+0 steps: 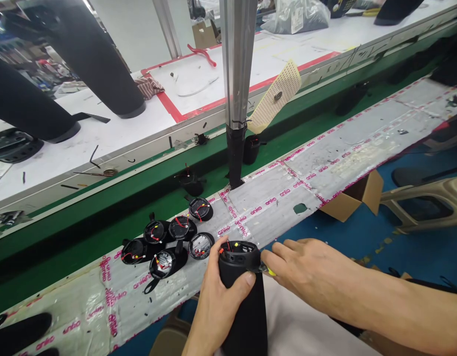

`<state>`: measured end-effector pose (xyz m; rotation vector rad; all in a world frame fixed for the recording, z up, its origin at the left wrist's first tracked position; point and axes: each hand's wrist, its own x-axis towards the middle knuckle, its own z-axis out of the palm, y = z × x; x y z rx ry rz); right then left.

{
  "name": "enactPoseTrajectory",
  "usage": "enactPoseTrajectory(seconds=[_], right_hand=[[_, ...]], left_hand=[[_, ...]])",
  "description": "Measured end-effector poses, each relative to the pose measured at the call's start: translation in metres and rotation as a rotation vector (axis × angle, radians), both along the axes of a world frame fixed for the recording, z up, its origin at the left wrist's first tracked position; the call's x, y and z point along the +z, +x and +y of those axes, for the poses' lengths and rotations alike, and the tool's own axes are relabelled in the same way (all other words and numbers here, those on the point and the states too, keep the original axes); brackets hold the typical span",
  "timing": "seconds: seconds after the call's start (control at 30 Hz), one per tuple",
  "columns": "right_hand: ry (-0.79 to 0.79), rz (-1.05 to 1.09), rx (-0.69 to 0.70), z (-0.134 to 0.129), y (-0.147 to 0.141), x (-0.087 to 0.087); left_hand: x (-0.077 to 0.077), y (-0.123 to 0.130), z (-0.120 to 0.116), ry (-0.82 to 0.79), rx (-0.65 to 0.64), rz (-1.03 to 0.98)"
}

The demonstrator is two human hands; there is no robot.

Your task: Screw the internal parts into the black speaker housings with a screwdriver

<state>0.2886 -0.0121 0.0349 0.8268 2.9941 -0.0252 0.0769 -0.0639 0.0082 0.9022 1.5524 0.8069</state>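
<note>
My left hand (224,301) is wrapped around the upper part of a black cylindrical speaker body (249,311), held upright at the near edge of the bench. Its top is uncovered, and red wires and small yellow and white connectors show inside the rim. At the right side of that rim, my right hand (297,259) is closed on a small tool with a yellow part (270,271). My fingers hide most of the tool, so its kind is unclear. To the left, several similar black speaker bodies (179,228) stand with wires showing in their tops.
The narrow bench (276,210) is covered with printed plastic. Behind it run a green conveyor belt (147,195) and a white shelf (199,84). A metal post (239,64) rises ahead. A cardboard box (342,205) and a beige chair (425,202) are at right.
</note>
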Motion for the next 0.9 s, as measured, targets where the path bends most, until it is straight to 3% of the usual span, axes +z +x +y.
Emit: enactPoseTrajectory(seconds=[0.23,0.43,0.73,0.9], right_hand=[[0.099,-0.096,-0.081,-0.01,-0.007,0.0],[0.086,-0.169,-0.116,-0.013,-0.011,-0.001],[0.039,-0.201,-0.025,-0.006,-0.015,0.002],[-0.091,-0.259,0.025,0.002,-0.016,-0.004]], left_hand=[[0.01,0.008,0.001,-0.021,0.041,0.095],[0.014,0.011,0.001,-0.05,0.02,0.16],[0.014,0.016,-0.004,-0.05,0.039,0.237],[0.007,0.017,-0.007,-0.05,0.049,0.305]])
